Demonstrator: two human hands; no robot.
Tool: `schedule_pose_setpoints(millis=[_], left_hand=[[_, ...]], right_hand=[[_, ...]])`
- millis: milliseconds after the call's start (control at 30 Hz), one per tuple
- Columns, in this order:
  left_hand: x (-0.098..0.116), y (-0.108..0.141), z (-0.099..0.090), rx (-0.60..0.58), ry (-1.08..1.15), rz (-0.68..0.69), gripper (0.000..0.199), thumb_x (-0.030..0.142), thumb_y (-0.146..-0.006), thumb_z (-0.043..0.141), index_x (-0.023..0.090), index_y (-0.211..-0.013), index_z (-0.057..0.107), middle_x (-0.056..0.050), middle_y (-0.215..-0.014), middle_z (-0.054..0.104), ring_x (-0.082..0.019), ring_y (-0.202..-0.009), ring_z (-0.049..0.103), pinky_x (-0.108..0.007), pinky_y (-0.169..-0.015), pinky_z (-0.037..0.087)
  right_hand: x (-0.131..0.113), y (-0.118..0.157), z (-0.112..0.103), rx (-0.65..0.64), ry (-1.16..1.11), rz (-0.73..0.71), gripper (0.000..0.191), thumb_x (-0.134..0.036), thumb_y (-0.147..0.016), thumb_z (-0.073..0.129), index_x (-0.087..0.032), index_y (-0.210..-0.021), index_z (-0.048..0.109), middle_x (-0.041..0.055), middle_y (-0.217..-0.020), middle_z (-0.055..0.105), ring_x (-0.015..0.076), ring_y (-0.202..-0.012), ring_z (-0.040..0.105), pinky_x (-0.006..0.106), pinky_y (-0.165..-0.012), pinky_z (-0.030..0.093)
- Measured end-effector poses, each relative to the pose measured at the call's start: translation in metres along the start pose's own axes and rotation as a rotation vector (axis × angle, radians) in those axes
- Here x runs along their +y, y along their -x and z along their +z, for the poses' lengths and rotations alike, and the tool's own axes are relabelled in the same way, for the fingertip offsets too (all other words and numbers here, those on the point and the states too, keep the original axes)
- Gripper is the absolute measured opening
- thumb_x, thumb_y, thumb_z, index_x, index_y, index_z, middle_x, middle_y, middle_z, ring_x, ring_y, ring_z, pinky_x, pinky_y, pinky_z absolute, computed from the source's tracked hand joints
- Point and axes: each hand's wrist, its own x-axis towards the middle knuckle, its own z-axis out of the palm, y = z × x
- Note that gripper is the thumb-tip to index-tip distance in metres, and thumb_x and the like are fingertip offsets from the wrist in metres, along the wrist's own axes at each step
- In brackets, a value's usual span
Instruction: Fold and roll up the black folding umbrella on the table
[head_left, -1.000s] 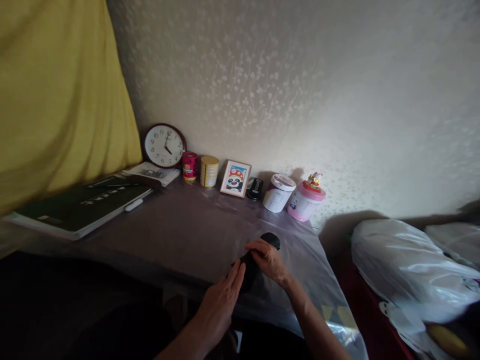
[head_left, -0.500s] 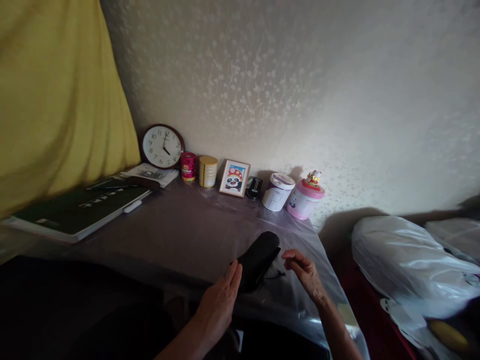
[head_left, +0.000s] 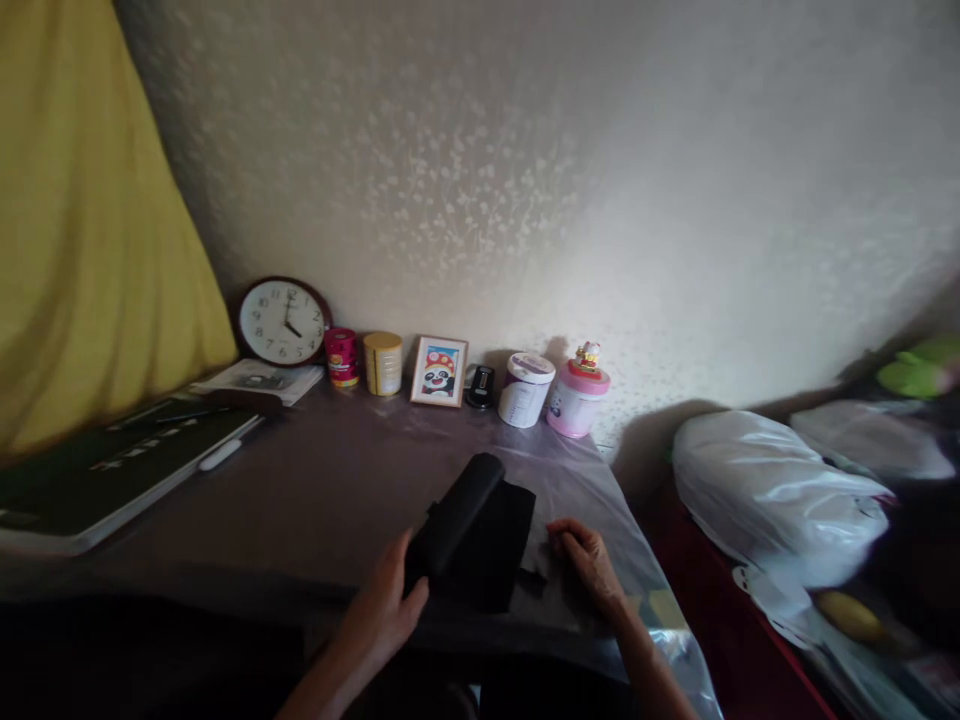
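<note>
A thick black roll (head_left: 461, 510) lies slantwise on the near part of the table, with a flat black flap (head_left: 499, 550) spread out from its right side. My left hand (head_left: 386, 600) grips the roll's near end, thumb on the near side, the other fingers partly hidden. To the right of the flap, my right hand (head_left: 585, 560) is low over the table, thumb and fingers curled together. Whether anything thin is between them, I cannot make out. A small dark strap or cord end (head_left: 532, 577) pokes out at the flap's right edge.
Along the wall stand a clock (head_left: 285, 322), a pink can (head_left: 342, 358), a yellow-lidded can (head_left: 383, 364), a panda picture (head_left: 439, 371), a black object (head_left: 481, 387) and two tubs (head_left: 527, 390). A green book (head_left: 127, 460) lies left; white bags (head_left: 772, 490) sit right.
The black roll has shifted left and turned, and its flap now lies spread out to the right. My left hand has closed round the near end. The view has swung slightly right.
</note>
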Motion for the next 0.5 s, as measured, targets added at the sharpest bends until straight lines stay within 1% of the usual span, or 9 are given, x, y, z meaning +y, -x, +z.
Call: schedule_pose_setpoints(millis=[33,100,167,233,300,333,433,500], left_hand=[[-0.003,0.001,0.000,0.059,-0.050,0.009,0.052,0.026,-0.085,0.032,0.010,-0.135,0.028,-0.019,-0.130,0.047,-0.026,-0.117,0.050,-0.039,-0.091,0.046],[-0.005,0.005,0.000,0.090,-0.159,0.021,0.050,0.028,-0.090,0.024,0.019,-0.139,0.022,-0.017,-0.140,0.036,-0.027,-0.113,0.054,-0.039,-0.082,0.050],[-0.006,0.008,0.000,0.065,-0.253,0.053,0.049,0.028,-0.092,0.021,0.026,-0.141,0.018,-0.014,-0.145,0.027,-0.026,-0.109,0.057,-0.037,-0.076,0.052],[-0.006,0.009,0.000,0.010,-0.310,0.097,0.052,0.024,-0.091,0.024,0.029,-0.142,0.013,-0.013,-0.148,0.021,-0.024,-0.108,0.057,-0.033,-0.075,0.052],[-0.007,0.008,-0.002,-0.042,-0.337,0.120,0.058,0.018,-0.088,0.025,0.028,-0.142,0.008,-0.013,-0.149,0.020,-0.022,-0.108,0.057,-0.031,-0.077,0.051],[-0.008,0.007,-0.004,-0.063,-0.350,0.109,0.060,0.015,-0.086,0.025,0.027,-0.142,0.006,-0.013,-0.148,0.022,-0.020,-0.107,0.058,-0.030,-0.077,0.051],[-0.009,0.000,-0.008,-0.104,-0.405,0.031,0.064,0.010,-0.083,0.027,0.020,-0.143,0.008,-0.015,-0.144,0.030,-0.020,-0.107,0.058,-0.031,-0.081,0.049],[-0.009,-0.003,-0.010,-0.106,-0.428,-0.015,0.068,0.008,-0.080,0.030,0.017,-0.142,0.006,-0.018,-0.146,0.025,-0.021,-0.108,0.057,-0.031,-0.083,0.048]], right_hand=[[-0.002,0.001,0.000,0.005,0.015,-0.009,0.030,-0.042,-0.073,0.050,-0.018,-0.082,0.064,-0.0014,-0.058,0.056,0.0126,-0.052,0.049,0.023,-0.048,0.036],[-0.006,0.003,0.001,0.016,0.047,-0.030,0.030,-0.043,-0.073,0.049,-0.018,-0.080,0.064,-0.0010,-0.058,0.057,0.0132,-0.052,0.050,0.023,-0.048,0.037],[-0.009,0.005,0.002,0.021,0.071,-0.052,0.029,-0.042,-0.073,0.048,-0.019,-0.079,0.065,-0.0010,-0.058,0.058,0.0135,-0.053,0.052,0.023,-0.048,0.038],[-0.010,0.005,0.002,0.031,0.084,-0.061,0.027,-0.040,-0.073,0.048,-0.019,-0.078,0.065,-0.0012,-0.057,0.058,0.0138,-0.053,0.052,0.023,-0.049,0.039],[-0.009,0.005,0.002,0.041,0.091,-0.056,0.025,-0.036,-0.072,0.048,-0.019,-0.077,0.065,-0.0011,-0.058,0.059,0.0143,-0.055,0.053,0.023,-0.049,0.040],[-0.008,0.005,0.001,0.041,0.091,-0.050,0.024,-0.035,-0.072,0.048,-0.019,-0.077,0.065,-0.0011,-0.059,0.059,0.0144,-0.055,0.053,0.023,-0.050,0.039],[-0.004,0.004,0.001,0.028,0.072,-0.031,0.024,-0.033,-0.071,0.048,-0.018,-0.079,0.065,-0.0015,-0.059,0.058,0.0139,-0.055,0.052,0.023,-0.050,0.039],[-0.003,0.003,0.000,0.020,0.056,-0.029,0.025,-0.034,-0.071,0.048,-0.018,-0.080,0.065,-0.0018,-0.059,0.057,0.0135,-0.055,0.051,0.023,-0.051,0.039]])
